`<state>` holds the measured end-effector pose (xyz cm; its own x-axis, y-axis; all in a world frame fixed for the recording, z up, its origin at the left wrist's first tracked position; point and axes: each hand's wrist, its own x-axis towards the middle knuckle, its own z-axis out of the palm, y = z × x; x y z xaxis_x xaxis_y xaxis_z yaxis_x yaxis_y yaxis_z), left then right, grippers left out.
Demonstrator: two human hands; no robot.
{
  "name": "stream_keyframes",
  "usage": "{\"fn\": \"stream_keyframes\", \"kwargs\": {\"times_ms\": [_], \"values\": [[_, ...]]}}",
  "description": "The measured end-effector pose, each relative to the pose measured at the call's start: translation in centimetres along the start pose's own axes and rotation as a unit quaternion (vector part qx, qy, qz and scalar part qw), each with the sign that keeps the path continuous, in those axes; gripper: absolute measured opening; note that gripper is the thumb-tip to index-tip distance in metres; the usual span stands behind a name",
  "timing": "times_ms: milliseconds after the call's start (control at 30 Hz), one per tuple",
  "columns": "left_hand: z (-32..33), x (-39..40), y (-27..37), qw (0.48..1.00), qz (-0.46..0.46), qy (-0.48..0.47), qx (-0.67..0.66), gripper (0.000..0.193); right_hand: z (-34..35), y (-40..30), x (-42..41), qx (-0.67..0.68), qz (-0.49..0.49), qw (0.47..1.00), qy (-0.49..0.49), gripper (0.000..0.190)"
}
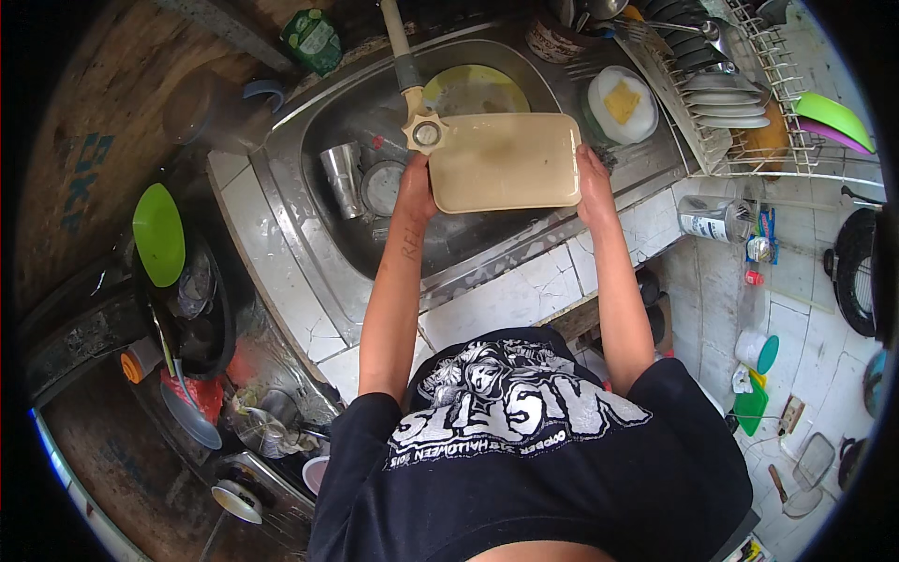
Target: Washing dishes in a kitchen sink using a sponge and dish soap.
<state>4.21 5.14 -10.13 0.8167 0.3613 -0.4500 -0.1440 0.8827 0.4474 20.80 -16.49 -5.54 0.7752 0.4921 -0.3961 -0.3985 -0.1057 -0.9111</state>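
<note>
Between my two hands I hold a beige rectangular plastic tray or container (506,165) above the metal sink (337,260). My left hand (417,190) grips its left end, just below the star-shaped tap knob (427,133). At the opposite end, my right hand (595,184) presses along the short side. The tray's surface looks wet. Behind it a yellow-green plate (477,81) lies in the basin, partly hidden. A metal cup (342,179) lies on its side in the basin, near a round metal dish (383,187).
A bowl of suds (624,133) with a yellow sponge (622,102) stands on the right drainboard. Beyond it is a wire dish rack (779,84) with plates. A utensil pot (555,38) sits at the back. On the left are a blurred pitcher (200,109) and a green pouch (311,42).
</note>
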Motion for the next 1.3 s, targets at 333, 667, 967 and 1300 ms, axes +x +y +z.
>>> {"fn": "stream_keyframes", "kwargs": {"times_ms": [333, 667, 967, 1300], "values": [[-7.9, -4.5, 8.2, 0.923, 0.161, 0.185, 0.295, 0.055, 9.9, 6.6, 4.9, 0.189, 0.112, 0.954, -0.203, 0.041], [-7.0, -7.1, 10.7, 0.899, 0.243, 0.203, 0.303, 0.057, 14.5, 6.9, 5.6, 0.280, 0.147, 0.926, -0.208, 0.038], [-2.1, -0.6, 2.2, 0.965, 0.155, 0.087, 0.193, 0.055, 2.8, -2.3, 2.7, 0.191, 0.065, 0.965, -0.168, 0.037], [-2.5, -4.6, 4.9, 0.932, 0.178, 0.151, 0.278, 0.049, 4.3, 1.5, 4.1, 0.223, 0.099, 0.953, -0.178, 0.035]]}}
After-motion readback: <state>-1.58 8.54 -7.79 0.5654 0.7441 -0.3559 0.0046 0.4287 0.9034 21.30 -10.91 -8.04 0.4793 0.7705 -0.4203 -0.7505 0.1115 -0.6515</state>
